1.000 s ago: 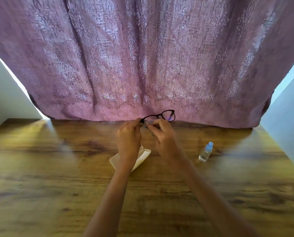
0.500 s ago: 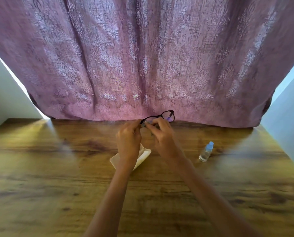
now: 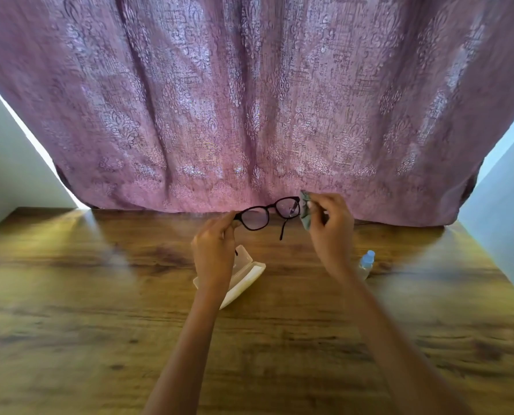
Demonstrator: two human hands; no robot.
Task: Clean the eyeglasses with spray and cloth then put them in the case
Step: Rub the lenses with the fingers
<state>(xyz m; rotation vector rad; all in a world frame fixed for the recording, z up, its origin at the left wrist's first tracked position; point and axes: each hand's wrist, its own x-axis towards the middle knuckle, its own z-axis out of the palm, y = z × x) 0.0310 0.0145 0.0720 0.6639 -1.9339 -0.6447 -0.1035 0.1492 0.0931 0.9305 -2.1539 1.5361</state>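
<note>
Black-framed eyeglasses up in the air over the far part of a wood-grain table, both lenses in view, tilted, right-hand lens higher. Pinched at the left end of the frame by the left hand, thumb and forefinger closed on the rim, remaining fingers curled underneath. One temple arm hanging down free between the two hands; the other mostly hidden behind the left hand, only a dark tip showing below it. At the opposite end, the right hand, fingers curled and clamped on a small grey-green cloth, bunched up and held against the outer rim of the right-hand lens. Touching the glass itself or only the frame: cannot tell. Beneath the left wrist, resting on the table, a cream glasses case, lid raised, partly covered by the forearm, its inside too hidden to describe. Just to the right of the right wrist, a small clear spray bottle with a pale blue cap, upright on the table, partly hidden by the arm, apart from the case. Behind all this, a mauve patterned curtain hanging down to the table's far edge, with pale wall on either side.
</note>
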